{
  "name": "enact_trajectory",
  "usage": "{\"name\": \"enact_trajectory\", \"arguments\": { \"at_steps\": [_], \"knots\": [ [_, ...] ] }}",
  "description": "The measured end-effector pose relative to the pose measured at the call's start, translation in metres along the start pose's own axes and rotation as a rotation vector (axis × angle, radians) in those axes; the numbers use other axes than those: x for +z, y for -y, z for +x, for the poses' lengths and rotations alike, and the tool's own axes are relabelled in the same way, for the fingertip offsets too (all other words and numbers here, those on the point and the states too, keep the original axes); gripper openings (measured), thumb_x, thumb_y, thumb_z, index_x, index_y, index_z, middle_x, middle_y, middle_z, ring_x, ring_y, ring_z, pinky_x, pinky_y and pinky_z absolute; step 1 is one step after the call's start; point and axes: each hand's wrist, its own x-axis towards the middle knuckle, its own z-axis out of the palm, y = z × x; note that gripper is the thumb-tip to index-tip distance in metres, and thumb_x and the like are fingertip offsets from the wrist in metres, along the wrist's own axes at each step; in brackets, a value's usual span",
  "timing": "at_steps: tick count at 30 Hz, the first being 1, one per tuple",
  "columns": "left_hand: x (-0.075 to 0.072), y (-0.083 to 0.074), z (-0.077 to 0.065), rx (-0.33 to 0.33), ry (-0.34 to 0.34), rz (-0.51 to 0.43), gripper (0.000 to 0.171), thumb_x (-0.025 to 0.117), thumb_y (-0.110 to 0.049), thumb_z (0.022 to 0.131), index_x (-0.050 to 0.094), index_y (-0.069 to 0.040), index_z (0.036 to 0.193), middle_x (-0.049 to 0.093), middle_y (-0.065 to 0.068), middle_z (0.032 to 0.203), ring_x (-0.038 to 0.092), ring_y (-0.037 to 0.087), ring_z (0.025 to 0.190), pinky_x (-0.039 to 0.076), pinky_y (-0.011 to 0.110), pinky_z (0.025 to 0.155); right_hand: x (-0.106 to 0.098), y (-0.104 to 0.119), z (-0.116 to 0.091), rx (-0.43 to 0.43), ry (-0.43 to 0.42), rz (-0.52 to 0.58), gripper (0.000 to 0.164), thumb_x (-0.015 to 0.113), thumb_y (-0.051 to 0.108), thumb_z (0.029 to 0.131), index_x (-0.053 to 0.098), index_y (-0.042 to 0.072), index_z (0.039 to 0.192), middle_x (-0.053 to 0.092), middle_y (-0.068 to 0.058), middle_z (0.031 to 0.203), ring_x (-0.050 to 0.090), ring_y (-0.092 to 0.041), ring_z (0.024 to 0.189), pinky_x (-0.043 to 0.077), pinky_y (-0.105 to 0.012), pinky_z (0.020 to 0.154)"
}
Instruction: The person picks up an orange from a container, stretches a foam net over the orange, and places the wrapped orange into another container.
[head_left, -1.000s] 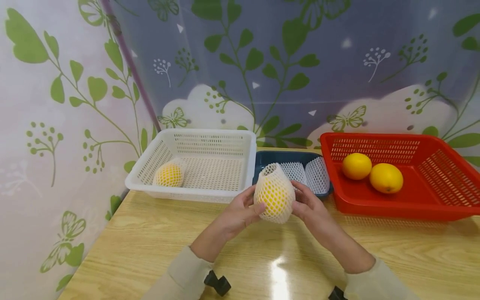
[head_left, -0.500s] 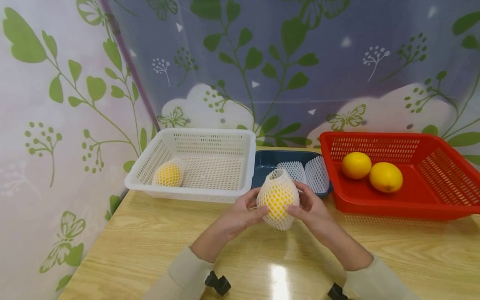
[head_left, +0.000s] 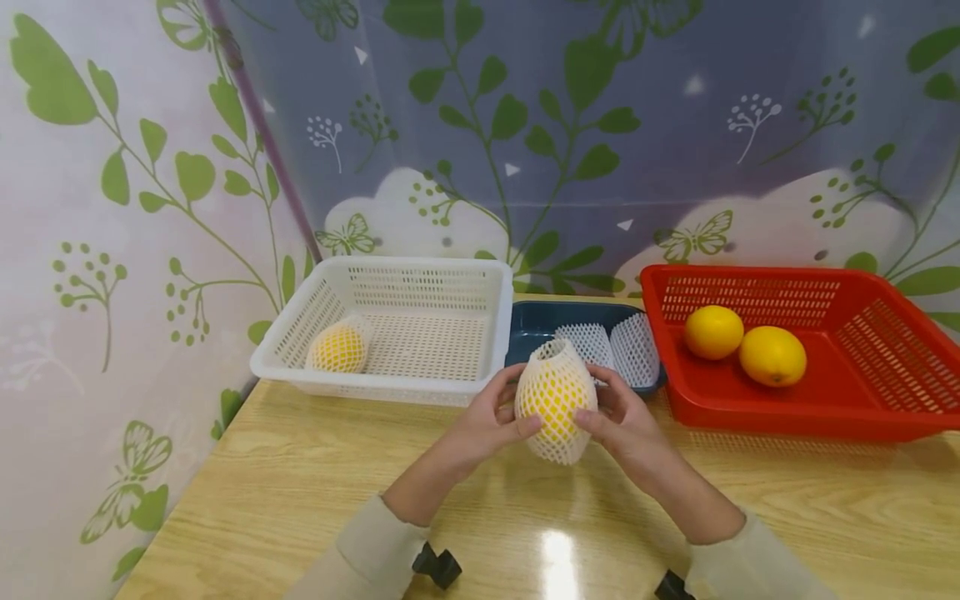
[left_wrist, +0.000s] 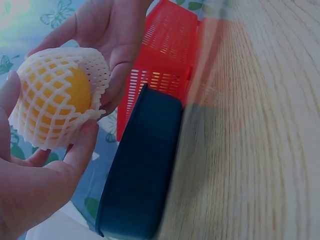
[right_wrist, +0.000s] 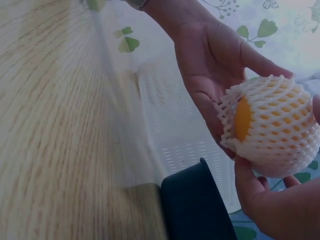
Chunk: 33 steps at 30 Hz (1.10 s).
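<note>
Between both hands, raised over the table, is a yellow lemon-like fruit in a white foam net sleeve [head_left: 557,404]. My left hand [head_left: 483,425] grips its left side, thumb across the front. From the other side my right hand [head_left: 626,425] grips it too, its thumb pressing the netting. The sleeve's open rim points up in the head view. Bare yellow skin of the fruit [left_wrist: 79,91] shows at the sleeve's lower opening in the left wrist view. In the right wrist view the netted fruit [right_wrist: 280,125] sits between the fingers of both hands.
A white basket [head_left: 420,387] at the left holds one netted fruit [head_left: 337,348]. Behind the hands, a dark blue tray [head_left: 536,317] holds foam net sleeves [head_left: 636,350]. The red basket [head_left: 795,421] at the right contains two bare yellow fruits [head_left: 772,356]. All stand on a wooden table [head_left: 315,475].
The netted fruit has come slightly lower and to the right, nearer my body. My right thumb has moved onto the front of the netting. The baskets and tray stay put.
</note>
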Motion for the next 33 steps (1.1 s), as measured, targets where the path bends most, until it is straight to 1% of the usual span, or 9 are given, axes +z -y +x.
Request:
{"name": "enact_trajectory", "arguments": {
  "at_steps": [5,8,12,15,18,21,24,28,33],
  "knots": [
    [0.000,-0.001,0.000,-0.023,-0.011,-0.020,0.081,0.073,-0.034,0.075,0.025,-0.016,0.139,0.038,0.016,0.133,0.048,0.027,0.117,0.045,0.038,0.090,0.001,-0.001,0.001,0.014,0.008,0.037,0.064,0.057,0.019,0.089,0.017,0.014,0.138,0.027,-0.016,0.138,0.041,-0.028,0.113,0.043,-0.036,0.094],
    [0.000,-0.001,0.000,-0.040,-0.020,-0.009,0.080,0.072,-0.033,0.077,0.024,-0.016,0.138,0.040,0.016,0.131,0.050,0.026,0.115,0.046,0.038,0.090,0.001,-0.001,0.001,0.014,0.019,0.064,0.061,0.056,0.019,0.090,0.018,0.014,0.137,0.029,-0.017,0.136,0.043,-0.025,0.110,0.045,-0.033,0.091],
    [0.002,-0.001,0.000,-0.052,-0.037,0.033,0.075,0.071,-0.029,0.079,0.022,-0.017,0.135,0.041,0.015,0.126,0.052,0.024,0.111,0.046,0.037,0.090,0.002,-0.002,0.001,-0.022,0.059,0.123,0.052,0.053,0.015,0.090,0.022,0.013,0.132,0.036,-0.015,0.125,0.050,-0.021,0.102,0.048,-0.031,0.087],
    [0.006,-0.002,-0.001,-0.058,-0.071,0.099,0.076,0.073,-0.031,0.077,0.021,-0.018,0.131,0.042,0.014,0.121,0.054,0.022,0.105,0.048,0.036,0.086,0.002,-0.004,0.000,-0.049,0.113,0.170,0.043,0.046,0.012,0.090,0.026,0.013,0.128,0.041,-0.010,0.119,0.053,-0.018,0.096,0.048,-0.030,0.086],
    [0.011,-0.001,-0.002,-0.065,-0.130,0.189,0.080,0.076,-0.036,0.071,0.021,-0.018,0.127,0.042,0.012,0.116,0.053,0.021,0.100,0.049,0.035,0.081,0.002,-0.008,0.000,-0.057,0.171,0.202,0.040,0.037,0.011,0.089,0.026,0.014,0.127,0.041,-0.003,0.120,0.052,-0.015,0.099,0.045,-0.028,0.089],
    [0.017,0.000,-0.004,-0.066,-0.182,0.284,0.084,0.077,-0.041,0.067,0.021,-0.017,0.125,0.040,0.010,0.114,0.051,0.020,0.098,0.049,0.033,0.078,0.003,-0.012,0.000,-0.057,0.221,0.226,0.044,0.029,0.010,0.088,0.023,0.015,0.132,0.038,0.002,0.125,0.047,-0.013,0.106,0.040,-0.028,0.094],
    [0.022,0.000,-0.006,-0.051,-0.210,0.340,0.085,0.077,-0.043,0.066,0.021,-0.017,0.123,0.037,0.010,0.111,0.048,0.020,0.095,0.047,0.031,0.077,0.004,-0.016,0.001,-0.055,0.260,0.239,0.049,0.022,0.010,0.087,0.016,0.013,0.136,0.034,0.001,0.129,0.042,-0.014,0.111,0.034,-0.032,0.098],
    [0.026,-0.001,-0.008,-0.028,-0.213,0.347,0.083,0.077,-0.042,0.066,0.020,-0.017,0.121,0.037,0.011,0.107,0.048,0.021,0.092,0.047,0.030,0.076,0.003,-0.017,0.001,-0.049,0.278,0.246,0.050,0.019,0.010,0.086,0.016,0.016,0.136,0.033,0.001,0.129,0.040,-0.016,0.112,0.032,-0.035,0.099],
    [0.026,-0.001,-0.006,-0.046,-0.201,0.335,0.082,0.077,-0.041,0.068,0.020,-0.018,0.124,0.037,0.011,0.108,0.048,0.021,0.093,0.048,0.030,0.074,0.002,-0.017,0.001,-0.048,0.267,0.266,0.045,0.020,0.009,0.086,0.022,0.021,0.129,0.038,0.002,0.123,0.043,-0.015,0.108,0.036,-0.033,0.097]
  ]
}}
